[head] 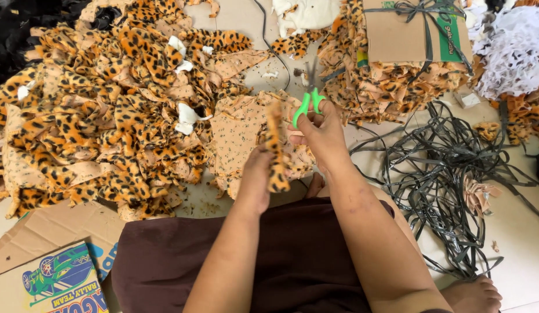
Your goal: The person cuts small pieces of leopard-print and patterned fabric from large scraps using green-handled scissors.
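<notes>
The left hand (pixel 255 177) is clamped on a narrow strip of leopard-print plush fabric (pixel 276 148), held upright above the lap. The right hand (pixel 322 134) grips small green-handled scissors (pixel 309 99), fingers closed through the loops, just beside the strip's top. On the floor (pixel 513 232), a tied stack of cut leopard pieces under brown cardboard (pixel 397 35) sits behind; loose scraps (pixel 107 116) pile left.

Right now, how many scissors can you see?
1. The green-handled scissors are in the right hand, above the leopard-print fabric strip held by the left hand. More could be hidden under the fabric piles.
</notes>
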